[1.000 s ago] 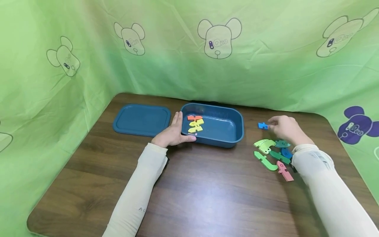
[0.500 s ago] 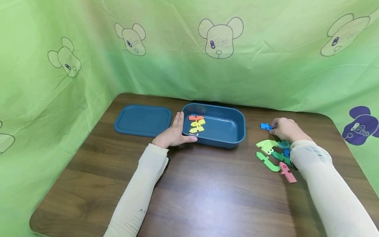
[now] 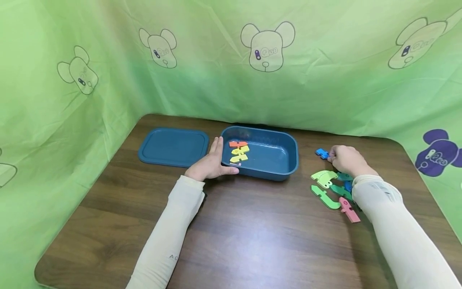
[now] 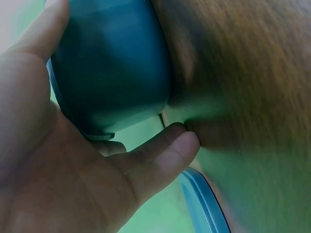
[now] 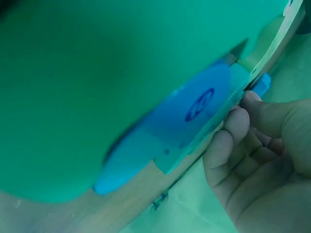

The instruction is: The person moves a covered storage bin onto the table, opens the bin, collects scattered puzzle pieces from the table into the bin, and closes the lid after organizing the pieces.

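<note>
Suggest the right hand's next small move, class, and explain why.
Probably lift the small blue piece toward the open container: the right hand seems to pinch the piece, yellow pieces already lie inside the container, and the left hand rests against its side.

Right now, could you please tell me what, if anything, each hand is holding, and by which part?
The right hand pinches the small blue piece by its right end in the head view; the left hand only touches the box.
</note>
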